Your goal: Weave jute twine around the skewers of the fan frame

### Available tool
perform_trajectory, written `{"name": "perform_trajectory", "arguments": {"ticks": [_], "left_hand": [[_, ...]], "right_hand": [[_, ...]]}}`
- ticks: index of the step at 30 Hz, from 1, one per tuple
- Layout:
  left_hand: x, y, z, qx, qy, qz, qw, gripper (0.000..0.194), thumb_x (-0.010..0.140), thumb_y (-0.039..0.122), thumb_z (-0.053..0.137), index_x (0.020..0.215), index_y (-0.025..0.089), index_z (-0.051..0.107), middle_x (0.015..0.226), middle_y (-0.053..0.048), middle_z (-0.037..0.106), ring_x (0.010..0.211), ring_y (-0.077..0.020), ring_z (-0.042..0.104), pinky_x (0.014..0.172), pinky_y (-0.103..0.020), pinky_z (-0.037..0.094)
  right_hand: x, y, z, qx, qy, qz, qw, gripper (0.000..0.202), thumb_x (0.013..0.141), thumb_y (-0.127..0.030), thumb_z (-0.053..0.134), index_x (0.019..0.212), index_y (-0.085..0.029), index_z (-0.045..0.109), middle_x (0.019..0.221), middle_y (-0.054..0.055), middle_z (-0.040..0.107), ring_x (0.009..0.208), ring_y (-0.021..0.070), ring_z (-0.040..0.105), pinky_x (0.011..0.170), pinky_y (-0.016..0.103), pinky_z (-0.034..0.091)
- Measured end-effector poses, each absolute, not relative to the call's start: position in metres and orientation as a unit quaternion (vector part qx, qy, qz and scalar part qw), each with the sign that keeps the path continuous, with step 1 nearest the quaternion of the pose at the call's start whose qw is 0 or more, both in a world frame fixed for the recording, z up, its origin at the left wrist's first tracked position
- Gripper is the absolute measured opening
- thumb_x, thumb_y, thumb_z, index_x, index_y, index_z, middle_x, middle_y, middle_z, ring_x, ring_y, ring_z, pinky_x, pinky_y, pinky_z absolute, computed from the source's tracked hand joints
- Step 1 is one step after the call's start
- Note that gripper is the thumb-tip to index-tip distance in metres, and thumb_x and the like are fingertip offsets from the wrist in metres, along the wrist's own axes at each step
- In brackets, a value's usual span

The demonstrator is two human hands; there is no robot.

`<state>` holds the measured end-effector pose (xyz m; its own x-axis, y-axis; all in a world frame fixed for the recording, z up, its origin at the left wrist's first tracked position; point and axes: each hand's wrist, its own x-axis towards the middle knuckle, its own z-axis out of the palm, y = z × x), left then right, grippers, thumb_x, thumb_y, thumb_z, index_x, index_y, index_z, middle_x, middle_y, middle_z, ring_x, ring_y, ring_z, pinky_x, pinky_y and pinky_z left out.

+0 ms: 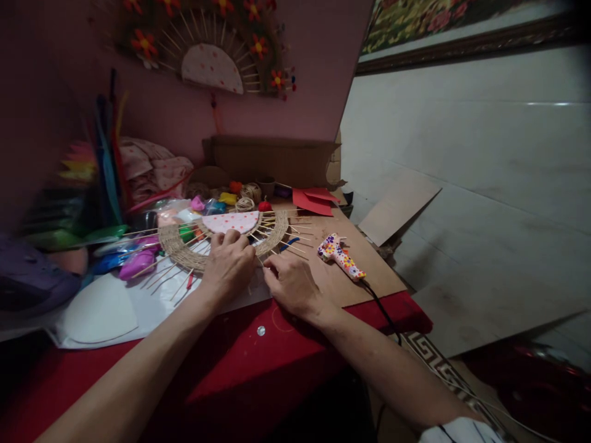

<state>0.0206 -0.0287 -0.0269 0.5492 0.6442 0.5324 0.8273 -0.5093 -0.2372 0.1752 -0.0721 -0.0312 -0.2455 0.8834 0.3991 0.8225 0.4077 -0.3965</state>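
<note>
A half-round stick fan (173, 242) lies on the table, its thin wooden sticks spreading outward through a woven band of brown twine. At its centre sits a pink half-disc (229, 221) with red dots. My left hand (231, 261) rests over the fan's near side, fingers curled on the band and by the half-disc's edge. Just right of it, my right hand (293, 284) is closed in a pinch close to the stick ends and the twine band; what lies between its fingertips is too small to make out.
A flower-patterned glue gun (341, 255) with a black cord lies on the cardboard (369, 274) at right. Colourful clay packets (141, 258), twine balls (249, 194) and red paper (314, 200) lie behind and left. A white cutout (99, 311) lies front left. A similar fan (212, 64) hangs above.
</note>
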Motion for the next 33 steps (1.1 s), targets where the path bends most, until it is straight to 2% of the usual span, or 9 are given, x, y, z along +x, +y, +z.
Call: {"name": "perform_trajectory", "arguments": {"ticks": [14, 26, 33], "left_hand": [[0.0237, -0.0311, -0.0256, -0.843, -0.440, -0.175, 0.254, 0.017, 0.082, 0.021, 0.054, 0.069, 0.016, 0.063, 0.080, -0.010, 0.064, 0.090, -0.0297, 0.049, 0.077, -0.044, 0.035], [0.0217, -0.0279, -0.0261, -0.833, -0.499, -0.188, 0.147, 0.016, 0.082, 0.021, 0.052, 0.071, 0.018, 0.062, 0.084, -0.007, 0.066, 0.092, -0.0280, 0.049, 0.077, -0.042, 0.034], [0.0207, -0.0267, -0.0268, -0.833, -0.508, -0.182, 0.123, 0.017, 0.084, 0.021, 0.049, 0.073, 0.019, 0.062, 0.086, -0.007, 0.066, 0.094, -0.0276, 0.048, 0.077, -0.041, 0.034]], "right_hand": [[0.1750, -0.0732, -0.0320, -0.532, -0.796, 0.047, 0.284, 0.019, 0.086, -0.017, 0.047, 0.087, -0.016, 0.066, 0.085, 0.007, 0.070, 0.079, 0.0168, 0.061, 0.070, 0.027, 0.039], [0.1745, -0.0740, -0.0320, -0.539, -0.793, 0.033, 0.282, 0.018, 0.087, -0.020, 0.048, 0.083, -0.017, 0.065, 0.081, 0.006, 0.069, 0.077, 0.0166, 0.060, 0.067, 0.027, 0.037], [0.1748, -0.0741, -0.0320, -0.539, -0.792, 0.030, 0.286, 0.017, 0.087, -0.020, 0.049, 0.084, -0.017, 0.065, 0.081, 0.005, 0.069, 0.077, 0.0163, 0.060, 0.067, 0.027, 0.037]]}}
